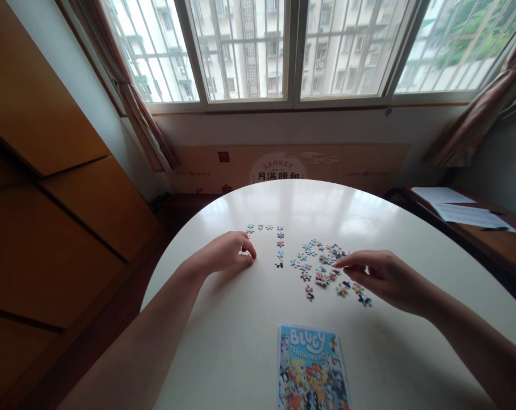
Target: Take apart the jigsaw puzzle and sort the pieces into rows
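Observation:
Small jigsaw puzzle pieces (280,244) lie in a row and a column on the white table, making a corner. My left hand (227,253) rests at the left end of this outline, thumb and forefinger drawn together at the tabletop. Bits of a piece show in the gap of its fingers, but whether they grip it is hidden. To the right spreads a loose pile of puzzle pieces (321,278). Over its right side hovers my right hand (379,276), forefinger stretched toward the pieces, thumb apart, nothing visible held.
A colourful Bluey picture sheet (313,370) lies at the table's near edge. The round white table (223,353) stands before a barred window (244,51). Papers (462,210) lie on a brown surface at right; wooden cabinets (70,228) are at left.

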Tool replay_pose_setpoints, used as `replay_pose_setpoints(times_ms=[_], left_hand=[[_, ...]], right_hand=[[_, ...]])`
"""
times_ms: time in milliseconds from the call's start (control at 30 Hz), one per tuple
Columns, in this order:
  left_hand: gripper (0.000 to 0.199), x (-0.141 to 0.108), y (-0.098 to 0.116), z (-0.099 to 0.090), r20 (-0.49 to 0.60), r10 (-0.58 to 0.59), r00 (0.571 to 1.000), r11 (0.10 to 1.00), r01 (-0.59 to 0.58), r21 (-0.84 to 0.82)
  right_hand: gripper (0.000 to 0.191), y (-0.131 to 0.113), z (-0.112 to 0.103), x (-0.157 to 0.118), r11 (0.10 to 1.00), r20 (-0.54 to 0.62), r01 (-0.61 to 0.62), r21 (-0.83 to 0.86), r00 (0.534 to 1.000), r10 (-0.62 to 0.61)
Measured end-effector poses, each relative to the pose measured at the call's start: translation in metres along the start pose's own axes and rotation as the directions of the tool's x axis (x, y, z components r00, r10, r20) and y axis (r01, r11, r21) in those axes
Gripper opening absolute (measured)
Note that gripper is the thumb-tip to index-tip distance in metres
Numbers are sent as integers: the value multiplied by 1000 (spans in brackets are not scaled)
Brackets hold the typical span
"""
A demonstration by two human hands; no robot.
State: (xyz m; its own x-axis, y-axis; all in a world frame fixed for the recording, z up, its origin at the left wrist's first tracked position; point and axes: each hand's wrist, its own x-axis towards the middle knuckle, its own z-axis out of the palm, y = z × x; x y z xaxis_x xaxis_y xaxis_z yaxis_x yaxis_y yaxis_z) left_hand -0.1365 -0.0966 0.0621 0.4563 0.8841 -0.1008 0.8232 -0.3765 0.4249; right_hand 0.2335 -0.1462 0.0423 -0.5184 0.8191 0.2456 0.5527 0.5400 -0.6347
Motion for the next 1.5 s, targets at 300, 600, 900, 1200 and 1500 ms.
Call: replay_pose_setpoints(times_ms=[300,600,900,1200,1500], left_hand=[[22,2,-5,-2,-24,23,999,1000,-23,-7],[20,2,-7,-5,-23,-19,1000,999,20,43],[21,2,-5,-7,0,-5,1000,999,5,43],[23,3,5,-6,-152,64,986,997,-59,40],[17,6,25,9,-248,252,935,968,-244,62]], right_hand=[[25,9,-6,3,996,-97,-75,-40,993,70],[25,24,-6,9,974,-295,-173,-145,947,124],[23,32,-4,11,966,-338,-222,-135,926,166],[27,44,-4,14,947,-396,-272,-170,899,187],[30,62,-2,17,929,-368,-319,-186,900,235]])
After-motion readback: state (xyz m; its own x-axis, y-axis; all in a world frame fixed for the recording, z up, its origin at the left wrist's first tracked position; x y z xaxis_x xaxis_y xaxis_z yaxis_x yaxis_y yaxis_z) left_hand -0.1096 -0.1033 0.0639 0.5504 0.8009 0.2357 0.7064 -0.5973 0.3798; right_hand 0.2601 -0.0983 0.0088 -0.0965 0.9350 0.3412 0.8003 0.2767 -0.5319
